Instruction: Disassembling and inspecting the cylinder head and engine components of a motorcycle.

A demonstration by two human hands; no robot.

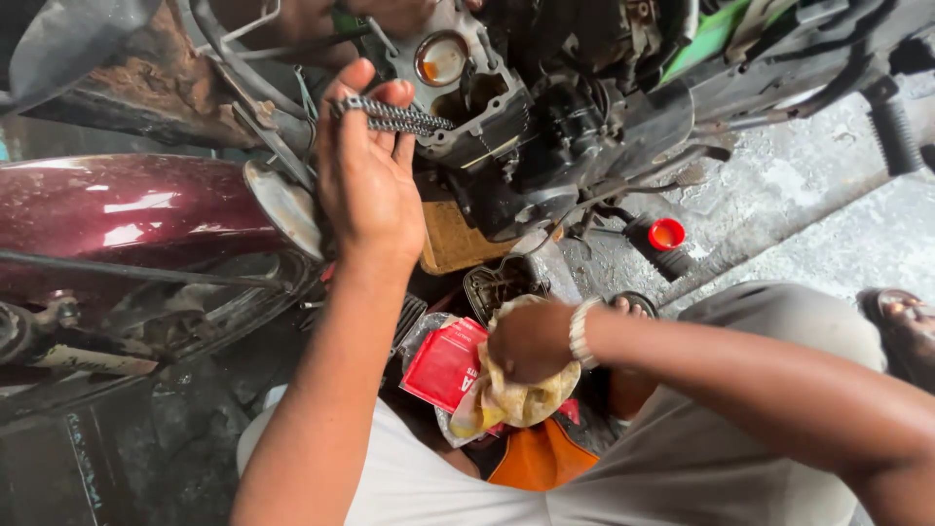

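My left hand point(365, 170) is raised with its fingers closed on a steel timing chain point(397, 117) that runs into the dark motorcycle engine point(526, 136). The open cylinder bore point(441, 58) shows just right of the chain. Lower down, my right hand point(531, 341), with a pale bracelet at the wrist, grips a crumpled yellow rag point(511, 394). The rag lies over a red packet in clear plastic point(445, 362). Another person's hand point(321, 24) holds something at the top edge.
A maroon motorcycle tank or fender point(127, 205) fills the left. A red cap point(666, 234) lies on the wet concrete floor point(808, 195). A wooden block point(453, 239) sits under the engine. A footpeg point(891, 127) sticks out at right. A sandalled foot point(906, 321) is at the right edge.
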